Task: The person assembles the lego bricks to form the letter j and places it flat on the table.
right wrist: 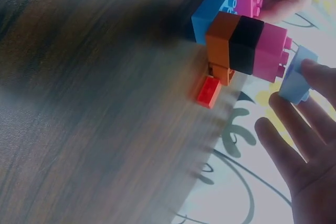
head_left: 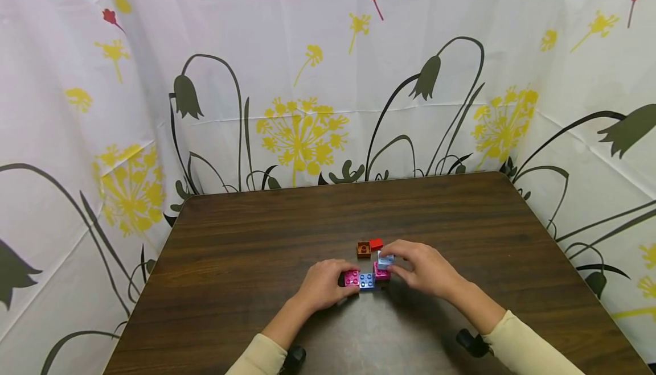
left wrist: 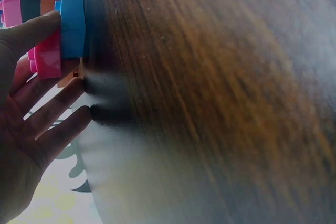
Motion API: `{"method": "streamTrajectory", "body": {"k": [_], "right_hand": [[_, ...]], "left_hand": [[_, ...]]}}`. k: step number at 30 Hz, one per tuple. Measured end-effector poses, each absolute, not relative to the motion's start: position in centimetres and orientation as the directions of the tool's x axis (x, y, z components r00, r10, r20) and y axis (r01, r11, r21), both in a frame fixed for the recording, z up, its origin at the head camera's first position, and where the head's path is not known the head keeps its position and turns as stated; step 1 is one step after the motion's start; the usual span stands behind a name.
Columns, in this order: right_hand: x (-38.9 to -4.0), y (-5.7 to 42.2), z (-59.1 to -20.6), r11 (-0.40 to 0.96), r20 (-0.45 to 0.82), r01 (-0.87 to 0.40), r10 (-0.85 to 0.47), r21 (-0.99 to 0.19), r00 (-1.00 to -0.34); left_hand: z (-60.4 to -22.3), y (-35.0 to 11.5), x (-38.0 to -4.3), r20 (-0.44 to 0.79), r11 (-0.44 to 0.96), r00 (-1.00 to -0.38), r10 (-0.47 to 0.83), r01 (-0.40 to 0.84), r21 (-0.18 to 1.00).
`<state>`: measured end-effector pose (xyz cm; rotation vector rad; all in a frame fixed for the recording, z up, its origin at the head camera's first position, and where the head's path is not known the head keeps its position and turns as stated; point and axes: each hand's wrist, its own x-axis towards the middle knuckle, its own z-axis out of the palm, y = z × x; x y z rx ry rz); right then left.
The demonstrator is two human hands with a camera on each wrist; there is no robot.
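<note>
Thumb and fingers of my left hand (head_left: pixel 324 285) grip a pink building brick (head_left: pixel 351 277) from both sides. That brick sits on one end of a longer blue brick (right wrist: pixel 212 11) lying on the table. Beside the blue brick's other end rises a stack: an orange-brown brick (right wrist: pixel 219 38) at the bottom, a black brick (right wrist: pixel 245 44) in the middle, a pink brick (right wrist: pixel 269 52) on top. My right hand (head_left: pixel 427 267) pinches a light blue brick (right wrist: pixel 296 77) between thumb and fingertips. It is held just above the top pink brick's studs, slightly tilted in the right wrist view.
Behind the stack, a small brown brick (head_left: pixel 363 249) lies with its hollow side up, and a red brick (head_left: pixel 376 244) is next to it. The dark wood table (head_left: pixel 246 238) ends at a flower-patterned curtain (head_left: pixel 318 68).
</note>
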<state>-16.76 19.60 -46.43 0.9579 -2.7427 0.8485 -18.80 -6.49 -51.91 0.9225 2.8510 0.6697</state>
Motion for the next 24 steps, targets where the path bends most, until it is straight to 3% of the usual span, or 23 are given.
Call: {"method": "streamTrajectory", "body": {"k": [24], "right_hand": [[-16.79, 19.22, -46.47, 0.601, 0.321, -0.674, -0.596, -0.43, -0.736]], "left_hand": [[-52.06, -6.49, -18.9, 0.077, 0.719, -0.816, 0.573, 0.545, 0.431]]}}
